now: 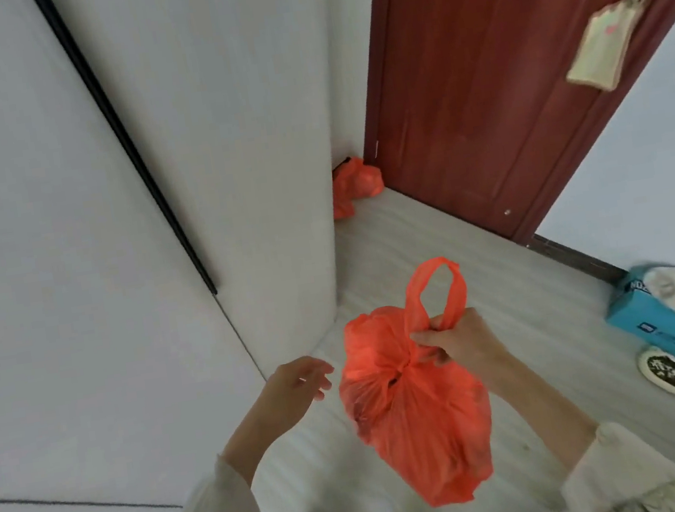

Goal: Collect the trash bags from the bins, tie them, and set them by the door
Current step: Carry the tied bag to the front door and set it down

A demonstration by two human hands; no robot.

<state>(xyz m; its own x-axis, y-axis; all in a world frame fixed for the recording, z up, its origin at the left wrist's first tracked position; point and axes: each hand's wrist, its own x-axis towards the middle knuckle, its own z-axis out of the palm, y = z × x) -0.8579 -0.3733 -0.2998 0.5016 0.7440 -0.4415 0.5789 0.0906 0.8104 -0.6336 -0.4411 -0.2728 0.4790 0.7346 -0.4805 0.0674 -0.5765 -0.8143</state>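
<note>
A full orange trash bag [418,409] hangs in the air in front of me, knotted at its neck, one handle loop standing up above the knot. My right hand [456,341] grips the bag at the knot and handle. My left hand [298,387] hovers just left of the bag with fingers spread, holding nothing. A second orange trash bag [354,186] lies on the floor in the corner beside the dark red door [488,74], partly hidden by the white wall corner.
A white wall or cabinet [102,202] fills the left side. Pale wood floor [433,242] runs to the door. At the right stand a blue box [666,322], a round dish [666,370] and other clutter. A tag [596,41] hangs from the door handle.
</note>
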